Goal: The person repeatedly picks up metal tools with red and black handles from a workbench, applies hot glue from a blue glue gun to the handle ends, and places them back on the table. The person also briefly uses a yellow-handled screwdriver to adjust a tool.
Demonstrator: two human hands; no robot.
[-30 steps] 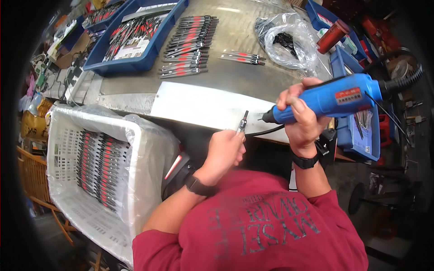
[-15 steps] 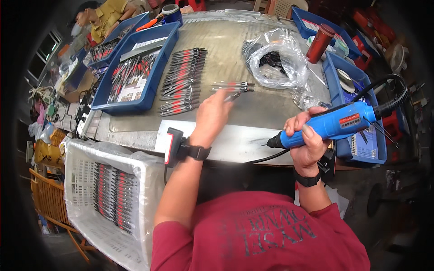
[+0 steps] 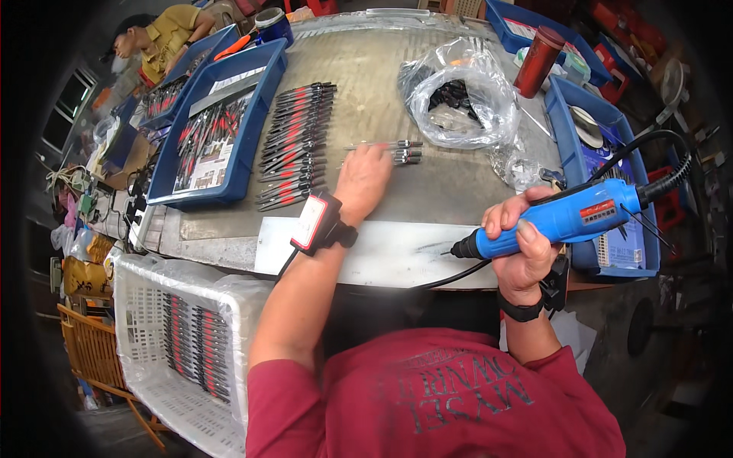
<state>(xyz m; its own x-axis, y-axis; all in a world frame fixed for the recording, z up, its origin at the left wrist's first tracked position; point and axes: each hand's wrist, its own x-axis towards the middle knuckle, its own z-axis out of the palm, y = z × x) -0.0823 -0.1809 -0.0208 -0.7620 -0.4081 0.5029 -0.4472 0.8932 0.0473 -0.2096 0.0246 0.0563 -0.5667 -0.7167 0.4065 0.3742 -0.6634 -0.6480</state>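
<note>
My right hand point(image 3: 527, 237) is wrapped round a blue electric screwdriver point(image 3: 561, 217), its black tip pointing left above a white board point(image 3: 366, 248). My left hand point(image 3: 363, 179) is over a small group of slim black-and-red pen-like tools point(image 3: 406, 156) in the middle of the table. Its fingers are blurred and partly hidden, so I cannot make out whether they grip one. To the left of that hand, a long row of the same pen-like tools point(image 3: 298, 145) lies side by side.
A blue tray point(image 3: 163, 172) with more pen-like tools stands at left. An open plastic bag point(image 3: 496, 130) of black parts sits at right, near a red-brown cylinder point(image 3: 540, 61) and a blue bin point(image 3: 645, 263). Below left is a white basket point(image 3: 248, 328) with stacked tools. A co-worker point(image 3: 172, 34) sits far left.
My left hand has turned and moved over the small group of pen-like tools; the dark one seen at its fingers no longer shows apart from the group. My right hand keeps holding the screwdriver.
</note>
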